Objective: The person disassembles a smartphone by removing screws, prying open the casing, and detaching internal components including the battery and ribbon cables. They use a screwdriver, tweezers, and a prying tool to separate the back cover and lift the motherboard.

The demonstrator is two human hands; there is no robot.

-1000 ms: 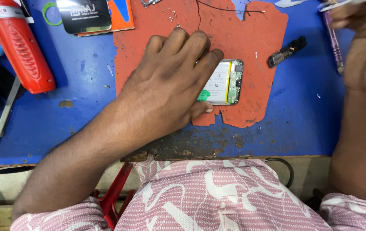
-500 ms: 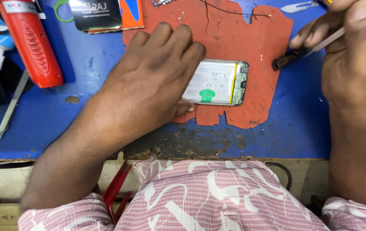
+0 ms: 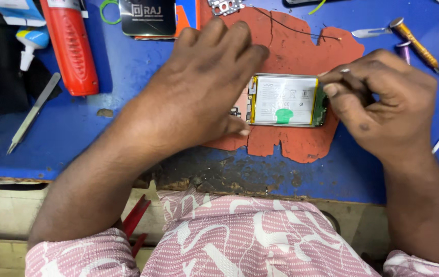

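Left hand (image 3: 199,92) pins the opened phone (image 3: 286,100), right hand's (image 3: 383,102) grip pinched shut on a thin tool at its edge — a slip could puncture the battery.

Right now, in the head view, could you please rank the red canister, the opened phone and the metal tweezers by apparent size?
1. Red canister, partly cut off at the top.
2. Opened phone, partly covered by the left hand.
3. Metal tweezers, clearly thinnest, though nearly as long as the phone.
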